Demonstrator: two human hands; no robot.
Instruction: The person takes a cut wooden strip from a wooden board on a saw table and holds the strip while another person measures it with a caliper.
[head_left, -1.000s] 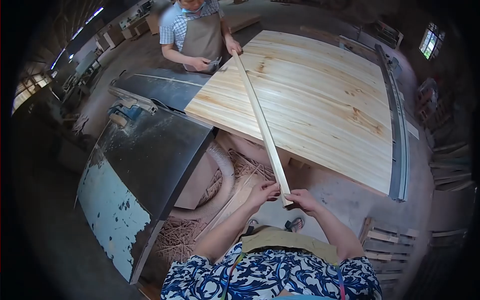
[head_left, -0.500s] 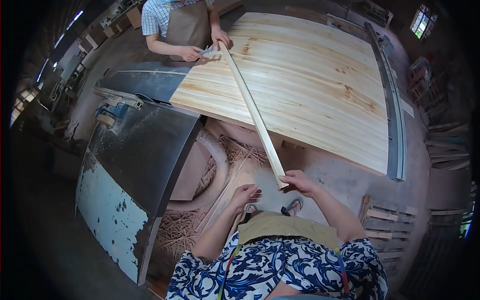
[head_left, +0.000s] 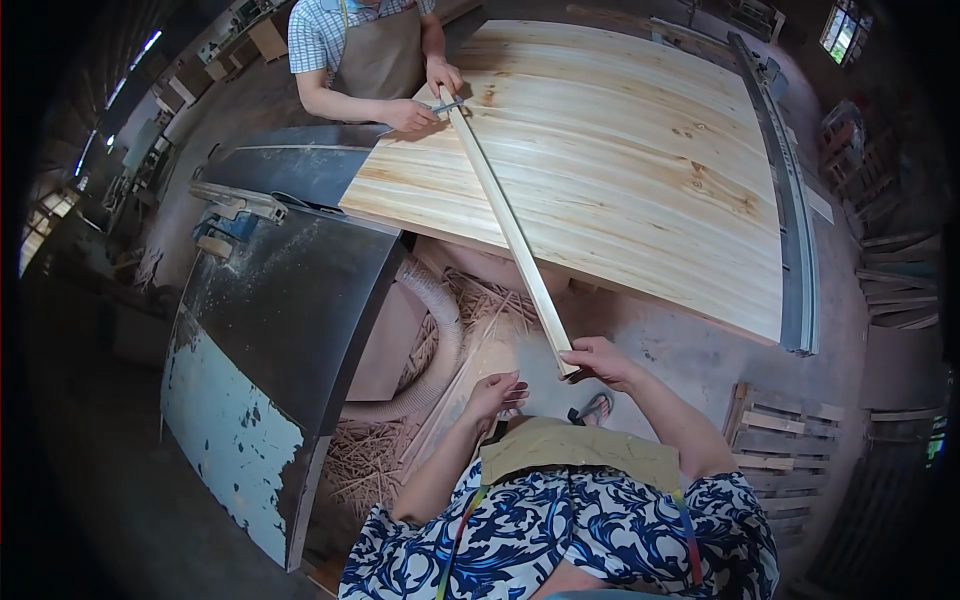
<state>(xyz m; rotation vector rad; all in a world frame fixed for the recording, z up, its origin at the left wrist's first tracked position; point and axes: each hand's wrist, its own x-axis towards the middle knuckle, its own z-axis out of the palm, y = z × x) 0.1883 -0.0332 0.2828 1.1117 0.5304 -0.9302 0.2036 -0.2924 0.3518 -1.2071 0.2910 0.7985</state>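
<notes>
A long narrow wooden strip [head_left: 508, 225] lies slantwise across a wide wooden panel [head_left: 610, 160], its near end jutting past the panel's edge. My right hand [head_left: 598, 362] grips that near end between thumb and fingers. Left of the strip's end, my left hand [head_left: 497, 394] is off the wood, its fingers loosely curled and apart, with nothing in it. At the far end another person [head_left: 380, 60] steadies the strip with one hand and holds a caliper-like metal tool [head_left: 446, 107] across it with the other.
A dark machine table [head_left: 290, 300] with worn pale paint stands at the left. Below the panel are a ribbed hose [head_left: 445, 345] and a heap of thin wood offcuts [head_left: 365, 465]. A metal rail [head_left: 790, 220] runs along the panel's right side. Slatted pallets [head_left: 785, 440] lie at the lower right.
My left hand has let go of the strip and moved left. The other person's tool has come onto the strip's far end. The whole view has shifted a little.
</notes>
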